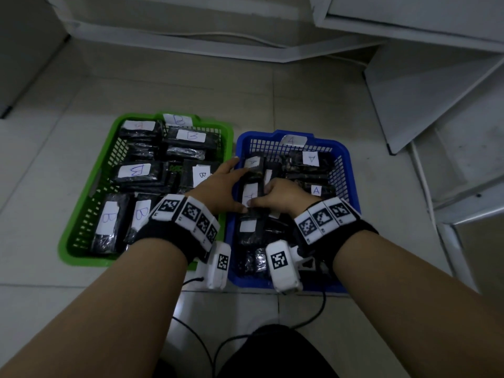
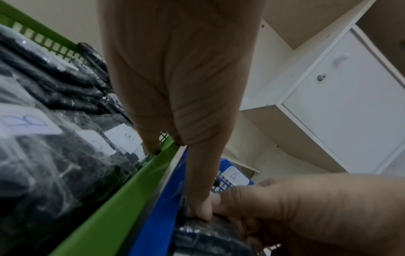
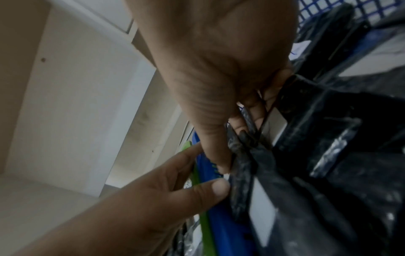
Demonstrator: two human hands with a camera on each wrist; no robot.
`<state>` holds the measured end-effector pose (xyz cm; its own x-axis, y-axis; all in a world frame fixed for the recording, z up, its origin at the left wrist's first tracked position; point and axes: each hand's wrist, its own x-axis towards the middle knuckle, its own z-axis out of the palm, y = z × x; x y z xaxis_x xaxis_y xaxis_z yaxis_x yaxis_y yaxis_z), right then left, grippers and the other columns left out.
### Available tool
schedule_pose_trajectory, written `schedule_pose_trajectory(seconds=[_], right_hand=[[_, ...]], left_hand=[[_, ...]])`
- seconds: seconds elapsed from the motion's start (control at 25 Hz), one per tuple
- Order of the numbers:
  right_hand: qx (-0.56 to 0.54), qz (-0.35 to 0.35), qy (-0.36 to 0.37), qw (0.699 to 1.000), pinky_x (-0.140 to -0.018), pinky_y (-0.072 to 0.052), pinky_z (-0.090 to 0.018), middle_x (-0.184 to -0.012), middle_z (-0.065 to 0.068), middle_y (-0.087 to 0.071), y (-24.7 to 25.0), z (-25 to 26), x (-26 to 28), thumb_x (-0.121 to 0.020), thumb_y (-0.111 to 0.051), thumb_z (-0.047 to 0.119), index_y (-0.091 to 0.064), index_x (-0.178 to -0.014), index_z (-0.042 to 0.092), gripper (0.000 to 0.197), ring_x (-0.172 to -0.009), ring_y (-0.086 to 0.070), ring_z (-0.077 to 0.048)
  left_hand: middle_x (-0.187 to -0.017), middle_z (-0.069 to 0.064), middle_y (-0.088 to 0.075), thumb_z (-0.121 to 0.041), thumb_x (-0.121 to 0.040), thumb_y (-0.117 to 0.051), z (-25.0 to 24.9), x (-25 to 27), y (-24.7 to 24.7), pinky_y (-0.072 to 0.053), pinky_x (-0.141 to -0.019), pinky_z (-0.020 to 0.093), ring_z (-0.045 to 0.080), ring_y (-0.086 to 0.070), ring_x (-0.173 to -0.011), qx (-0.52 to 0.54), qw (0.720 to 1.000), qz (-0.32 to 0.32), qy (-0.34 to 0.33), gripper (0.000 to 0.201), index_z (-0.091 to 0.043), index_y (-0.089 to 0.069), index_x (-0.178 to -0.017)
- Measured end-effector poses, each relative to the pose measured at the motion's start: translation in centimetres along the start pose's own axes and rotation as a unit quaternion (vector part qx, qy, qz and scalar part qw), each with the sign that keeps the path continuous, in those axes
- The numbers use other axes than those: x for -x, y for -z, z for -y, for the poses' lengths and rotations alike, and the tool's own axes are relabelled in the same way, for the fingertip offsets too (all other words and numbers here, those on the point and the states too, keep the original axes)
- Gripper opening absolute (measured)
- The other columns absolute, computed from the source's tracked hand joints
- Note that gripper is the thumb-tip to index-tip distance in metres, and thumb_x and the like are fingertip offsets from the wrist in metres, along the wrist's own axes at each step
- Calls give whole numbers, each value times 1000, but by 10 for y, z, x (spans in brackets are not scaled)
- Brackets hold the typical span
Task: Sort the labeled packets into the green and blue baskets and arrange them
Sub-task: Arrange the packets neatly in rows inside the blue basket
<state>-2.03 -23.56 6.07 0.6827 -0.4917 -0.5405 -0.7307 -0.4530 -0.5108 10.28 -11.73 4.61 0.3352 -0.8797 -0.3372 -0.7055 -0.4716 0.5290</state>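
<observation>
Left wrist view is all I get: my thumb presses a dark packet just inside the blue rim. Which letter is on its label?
Observer: The head view shows a faint mark that looks like an A on the packet, which lies in the blue basket.
Operator: Is my other hand gripping it?
Observer: Yes. The right hand curls its fingers over the packet's right edge, and the left hand lies straight along its left side.
Operator: Any A labels in the green one?
Observer: No. Every label I can read in the green basket is a B.
</observation>
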Motion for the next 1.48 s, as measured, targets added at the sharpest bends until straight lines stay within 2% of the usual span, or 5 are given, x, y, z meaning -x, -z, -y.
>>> schedule_pose_trajectory(seconds=[0.48,0.8,1.08,1.36,1.48], right_hand=[[-393,-80,-37,915,-79,-54,-41,-103,-10,-66,40,-33,52,-89,-56,9,-57,-95,16,10,-89,-64,-23],[90,-33,55,994,-105,-38,-45,-136,-10,-51,3,-30,10,-94,-45,26,-49,-134,24,41,-125,-44,-36],[159,-25,48,986,-99,-44,-43,-133,-10,-52,3,-41,19,-75,-67,56,-38,-138,24,76,-118,-50,-34],[173,-115,81,975,-94,-47,-40,-129,-13,-38,24,-47,45,-83,-67,35,-42,-133,16,59,-113,-49,-31],[266,-21,23,963,-103,-39,-49,-145,-16,-24,16,-66,50,-93,-53,32,-20,-146,24,63,-130,-31,-37]], left_hand=[[-159,-3,0,-43,-80,-70,-16,33,-27,-12,-117,31,19,-3,-147,23,998,-43,28,52,-22,-59,-126],[-158,-5,13,-29,-83,-71,-9,42,-35,-12,-118,29,18,7,-147,-14,999,-35,4,50,-17,-57,-129],[-159,-5,1,-23,-84,-69,-13,41,-31,-24,-116,29,18,-14,-146,4,998,-61,14,26,-19,-67,-109],[-159,6,1,-21,-82,-67,-29,33,-41,-16,-118,41,28,-4,-146,5,996,-86,28,67,-18,-35,-141],[-157,3,22,-44,-82,-66,-30,29,-44,-2,-117,48,24,19,-145,-48,998,-15,43,82,-24,-22,-148]])
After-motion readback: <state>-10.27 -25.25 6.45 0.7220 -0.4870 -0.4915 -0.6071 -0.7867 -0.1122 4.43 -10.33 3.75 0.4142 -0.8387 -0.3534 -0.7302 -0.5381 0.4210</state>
